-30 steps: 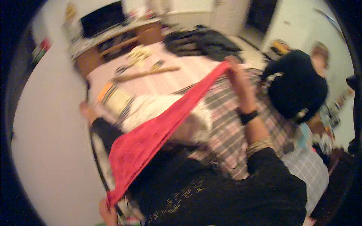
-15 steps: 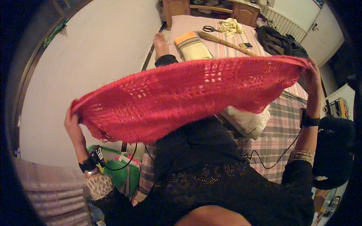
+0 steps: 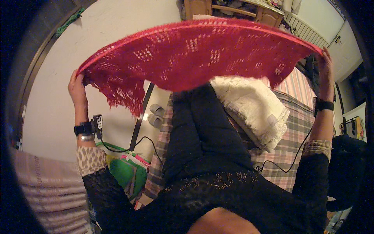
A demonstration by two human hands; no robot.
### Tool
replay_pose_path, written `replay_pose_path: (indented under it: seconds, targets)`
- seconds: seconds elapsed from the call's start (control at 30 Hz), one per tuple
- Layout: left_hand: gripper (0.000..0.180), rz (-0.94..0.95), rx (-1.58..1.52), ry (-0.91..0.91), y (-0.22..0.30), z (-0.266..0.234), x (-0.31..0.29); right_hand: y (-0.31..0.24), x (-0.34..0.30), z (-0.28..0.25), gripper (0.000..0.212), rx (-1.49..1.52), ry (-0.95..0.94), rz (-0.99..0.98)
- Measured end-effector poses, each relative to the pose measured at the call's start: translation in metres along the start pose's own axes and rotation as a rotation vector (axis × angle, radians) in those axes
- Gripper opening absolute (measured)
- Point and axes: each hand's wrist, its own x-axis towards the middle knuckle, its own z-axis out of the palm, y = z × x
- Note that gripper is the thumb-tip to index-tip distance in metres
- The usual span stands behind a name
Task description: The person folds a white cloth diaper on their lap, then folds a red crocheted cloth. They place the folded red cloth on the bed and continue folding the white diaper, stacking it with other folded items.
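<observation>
A red openwork knitted shawl (image 3: 183, 54) with a fringed end is stretched wide between my two raised hands. My left hand (image 3: 77, 85) is closed on its left corner, where the fringe (image 3: 130, 102) dangles. At the far right, my right hand (image 3: 325, 64) grips the other end of the same upper edge. The cloth hangs in the air above my legs and bows upward along its top. Behind its lower edge, a folded cream quilted cloth (image 3: 257, 111) lies on the bed beside my right leg.
I sit on a bed with a plaid cover (image 3: 290, 113). Grey slippers (image 3: 156, 116) stand on the floor to the left, near a green bag (image 3: 124, 171). A wooden cabinet (image 3: 269, 17) is beyond the bed's far end. A black cable runs from each wrist.
Both hands have lifted the shawl, and it has swung up and away from me. More of the cream cloth and my legs shows below; the things farther up the bed are now covered.
</observation>
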Motion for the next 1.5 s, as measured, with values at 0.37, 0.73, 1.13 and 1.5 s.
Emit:
replay_pose_path:
  seconds: [0.37,0.73,1.13,1.5]
  targets:
    - [0.029,-0.115,0.390,-0.443,-0.032,0.069,-0.239,0.139,-0.188,-0.190,0.043,0.120,0.463,0.524]
    - [0.023,-0.092,0.402,-0.529,-0.036,0.078,-0.302,0.184,-0.295,-0.225,0.054,0.194,0.684,0.683]
    - [0.036,-0.224,0.316,-0.882,-0.019,0.069,-0.319,0.174,-0.284,-0.273,0.053,0.118,0.613,0.740]
    - [0.045,-0.616,-0.002,-0.415,0.000,0.078,-0.286,-0.010,-0.136,0.238,0.021,-0.105,-0.308,0.298]
